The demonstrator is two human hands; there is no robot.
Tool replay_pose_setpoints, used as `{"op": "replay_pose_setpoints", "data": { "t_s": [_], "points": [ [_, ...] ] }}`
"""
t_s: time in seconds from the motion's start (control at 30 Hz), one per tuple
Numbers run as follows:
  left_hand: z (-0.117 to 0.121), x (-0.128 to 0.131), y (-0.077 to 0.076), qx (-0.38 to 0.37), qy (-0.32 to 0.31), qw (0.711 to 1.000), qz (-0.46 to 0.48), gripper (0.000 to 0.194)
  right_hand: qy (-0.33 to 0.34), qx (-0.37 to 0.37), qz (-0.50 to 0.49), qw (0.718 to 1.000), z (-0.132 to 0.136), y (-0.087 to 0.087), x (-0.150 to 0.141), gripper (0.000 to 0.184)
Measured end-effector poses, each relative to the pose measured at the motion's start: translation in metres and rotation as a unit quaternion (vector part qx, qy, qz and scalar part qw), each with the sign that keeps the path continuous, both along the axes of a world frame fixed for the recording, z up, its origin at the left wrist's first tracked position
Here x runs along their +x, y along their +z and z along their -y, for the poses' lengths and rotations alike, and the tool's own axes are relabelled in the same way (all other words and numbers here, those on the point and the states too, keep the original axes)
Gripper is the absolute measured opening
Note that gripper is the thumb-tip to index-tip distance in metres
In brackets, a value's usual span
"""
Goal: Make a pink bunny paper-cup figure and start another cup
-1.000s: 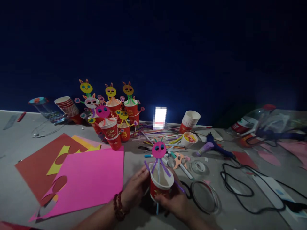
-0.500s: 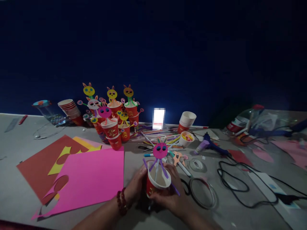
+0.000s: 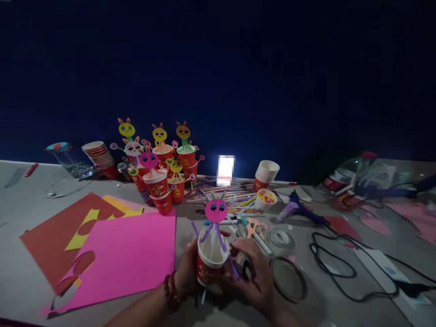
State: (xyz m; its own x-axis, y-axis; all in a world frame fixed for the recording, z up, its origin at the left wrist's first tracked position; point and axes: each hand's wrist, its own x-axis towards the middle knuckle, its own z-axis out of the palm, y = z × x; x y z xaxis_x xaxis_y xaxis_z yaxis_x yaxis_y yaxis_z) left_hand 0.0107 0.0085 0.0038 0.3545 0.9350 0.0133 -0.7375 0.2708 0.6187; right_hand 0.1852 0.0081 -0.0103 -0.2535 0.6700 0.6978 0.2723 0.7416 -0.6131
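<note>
My left hand (image 3: 186,268), with a dark red bead bracelet on its wrist, is closed around the left side of a red paper cup (image 3: 204,271) with a white rim. My right hand (image 3: 254,270) has its fingers apart at the cup's right side; whether its thumb touches the cup I cannot tell. Above the cup stands a round pink paper face (image 3: 216,210) with blue eyes and small ears, on a pale stick running down inside. Purple strips (image 3: 221,238) hang from the face into the cup, and others stick out from its sides. The stick's end shows below the cup.
Finished cup puppets (image 3: 158,186) crowd the back left. Pink paper (image 3: 136,254) with round cut-outs lies left. Behind the cup are scattered sticks and pens (image 3: 238,195), a cup of paper bits (image 3: 265,200) and stacked cups (image 3: 267,172). Tape rolls (image 3: 289,279) and a black cord (image 3: 327,268) lie right.
The cup has shifted left and turned slightly in my left hand. My right hand has loosened from around it, its fingers spreading away to the right.
</note>
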Motion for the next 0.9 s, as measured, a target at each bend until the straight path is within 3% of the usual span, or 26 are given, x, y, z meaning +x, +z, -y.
{"op": "replay_pose_setpoints", "data": {
  "t_s": [0.17,0.27,0.4,0.63,0.9],
  "points": [
    [0.000,0.000,-0.011,-0.063,-0.011,0.998,0.028,0.049,0.065,0.016,-0.008,0.998,0.004,0.003,0.006,0.038],
    [0.000,-0.002,-0.018,-0.089,-0.032,0.995,0.022,0.053,0.076,0.016,-0.020,0.997,0.003,0.007,0.008,0.040],
    [0.002,-0.003,-0.018,-0.114,0.016,0.993,-0.015,0.052,0.107,0.014,-0.050,0.993,0.001,0.012,0.007,0.038],
    [0.001,-0.004,-0.009,-0.112,0.029,0.991,-0.073,0.049,0.111,-0.103,-0.135,0.979,0.003,0.013,0.003,0.016],
    [0.003,-0.003,-0.010,-0.093,0.001,0.994,-0.048,0.039,0.068,-0.143,-0.095,0.983,0.004,0.011,0.007,0.012]
  ]
}}
